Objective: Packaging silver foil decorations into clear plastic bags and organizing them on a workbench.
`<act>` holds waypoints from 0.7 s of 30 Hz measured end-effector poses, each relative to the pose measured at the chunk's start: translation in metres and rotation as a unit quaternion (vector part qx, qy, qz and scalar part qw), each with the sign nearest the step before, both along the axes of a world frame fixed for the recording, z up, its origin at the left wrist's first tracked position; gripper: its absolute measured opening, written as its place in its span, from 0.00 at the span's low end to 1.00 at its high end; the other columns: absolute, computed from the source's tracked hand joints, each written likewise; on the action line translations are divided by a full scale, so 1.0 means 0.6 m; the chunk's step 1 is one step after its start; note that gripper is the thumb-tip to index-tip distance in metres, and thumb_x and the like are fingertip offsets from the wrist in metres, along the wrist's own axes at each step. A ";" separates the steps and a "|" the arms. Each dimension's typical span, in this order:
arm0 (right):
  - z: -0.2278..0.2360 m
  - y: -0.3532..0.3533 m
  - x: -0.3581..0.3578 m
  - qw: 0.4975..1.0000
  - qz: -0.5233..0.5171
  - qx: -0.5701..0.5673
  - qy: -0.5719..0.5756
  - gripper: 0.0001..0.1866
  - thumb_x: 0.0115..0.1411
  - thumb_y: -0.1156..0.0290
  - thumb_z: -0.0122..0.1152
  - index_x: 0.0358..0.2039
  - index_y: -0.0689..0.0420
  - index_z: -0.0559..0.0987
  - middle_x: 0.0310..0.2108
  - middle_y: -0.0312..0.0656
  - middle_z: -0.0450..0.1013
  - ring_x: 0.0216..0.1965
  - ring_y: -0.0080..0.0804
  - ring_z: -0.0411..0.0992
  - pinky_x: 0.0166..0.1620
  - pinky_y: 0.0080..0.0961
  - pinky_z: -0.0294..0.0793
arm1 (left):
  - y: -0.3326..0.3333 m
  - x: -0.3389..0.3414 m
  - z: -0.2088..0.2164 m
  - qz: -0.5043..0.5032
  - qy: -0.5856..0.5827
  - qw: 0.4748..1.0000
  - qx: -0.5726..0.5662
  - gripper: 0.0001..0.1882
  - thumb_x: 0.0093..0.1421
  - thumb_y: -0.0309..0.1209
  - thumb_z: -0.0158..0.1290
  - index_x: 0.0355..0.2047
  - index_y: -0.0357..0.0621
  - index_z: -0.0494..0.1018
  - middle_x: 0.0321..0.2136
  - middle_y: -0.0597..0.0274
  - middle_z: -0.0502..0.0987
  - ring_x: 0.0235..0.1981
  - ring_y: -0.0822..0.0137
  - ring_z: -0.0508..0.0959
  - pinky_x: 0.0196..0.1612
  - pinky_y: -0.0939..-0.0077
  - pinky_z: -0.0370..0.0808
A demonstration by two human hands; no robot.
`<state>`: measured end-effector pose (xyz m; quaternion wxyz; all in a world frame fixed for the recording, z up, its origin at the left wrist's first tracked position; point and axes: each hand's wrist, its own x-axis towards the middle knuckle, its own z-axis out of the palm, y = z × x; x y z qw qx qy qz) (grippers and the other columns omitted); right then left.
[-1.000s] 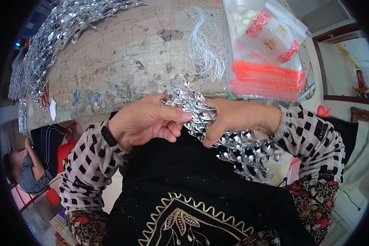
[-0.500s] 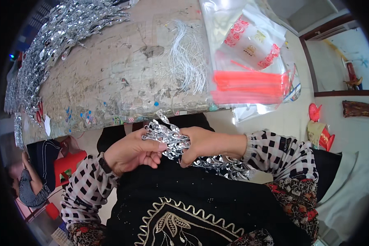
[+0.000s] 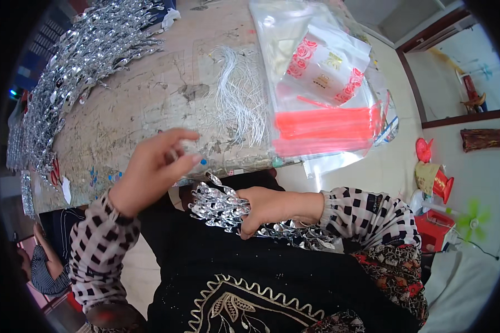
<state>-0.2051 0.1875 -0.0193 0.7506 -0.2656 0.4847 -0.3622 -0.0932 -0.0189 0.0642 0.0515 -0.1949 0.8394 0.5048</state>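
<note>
A bundle of shiny silver twisted strands lies across my lap, and my right hand is wrapped around it. The bundle's gathered ends stick out to the left of the fist, and the rest trails rightward under the wrist. Over the table's front edge, my left hand hangs with thumb and forefinger apart; nothing shows between them. Beyond it on the table lies a loose bunch of thin white strings.
A heap of silver strands covers the far left of the worn table. At its right lie clear plastic bags, red strips and a rose-printed packet. Red-handled scissors are at the left edge. Another person's arm shows at lower left.
My left hand has let go of the bundle and moved up and left to the table's edge. My right hand still grips the silver strands. The view has shifted slightly.
</note>
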 end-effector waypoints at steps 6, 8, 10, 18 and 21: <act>0.007 0.004 -0.012 0.999 0.004 0.005 0.041 0.21 0.37 0.77 0.69 0.34 0.65 0.74 0.26 0.42 0.76 0.28 0.28 0.77 0.33 0.23 0.75 | 0.029 -0.162 -0.040 -0.239 0.236 0.914 -0.228 0.08 0.56 0.27 0.53 0.36 0.40 0.76 0.29 0.56 0.73 0.31 0.60 0.75 0.33 0.66 0.72; 0.009 0.010 -0.014 0.999 -0.001 0.001 0.037 0.21 0.37 0.77 0.69 0.34 0.65 0.74 0.25 0.42 0.76 0.28 0.28 0.77 0.34 0.23 0.76 | 0.046 -0.218 -0.069 -0.275 0.279 0.881 -0.266 0.08 0.55 0.27 0.52 0.34 0.39 0.76 0.30 0.56 0.74 0.35 0.58 0.74 0.37 0.63 0.71; 0.000 0.007 -0.011 1.000 0.017 -0.011 0.023 0.22 0.37 0.75 0.69 0.35 0.66 0.74 0.26 0.43 0.77 0.27 0.29 0.77 0.34 0.23 0.76 | 0.053 -0.253 -0.092 -0.298 0.311 0.847 -0.312 0.07 0.54 0.27 0.51 0.33 0.39 0.76 0.32 0.56 0.74 0.39 0.55 0.73 0.41 0.61 0.71; 0.004 0.018 -0.031 0.998 0.035 -0.002 0.047 0.25 0.37 0.72 0.70 0.37 0.63 0.73 0.27 0.39 0.73 0.30 0.26 0.73 0.35 0.23 0.72 | 0.105 -0.330 -0.135 -0.264 0.252 0.836 -0.409 0.12 0.56 0.29 0.50 0.39 0.35 0.73 0.37 0.57 0.72 0.42 0.58 0.72 0.46 0.63 0.71; 0.003 0.019 -0.036 0.997 0.038 -0.014 0.066 0.27 0.36 0.71 0.71 0.39 0.64 0.73 0.28 0.39 0.73 0.31 0.27 0.73 0.35 0.23 0.72 | 0.107 -0.344 -0.135 -0.283 0.238 0.827 -0.423 0.11 0.55 0.29 0.50 0.36 0.36 0.74 0.37 0.57 0.73 0.41 0.60 0.72 0.45 0.66 0.72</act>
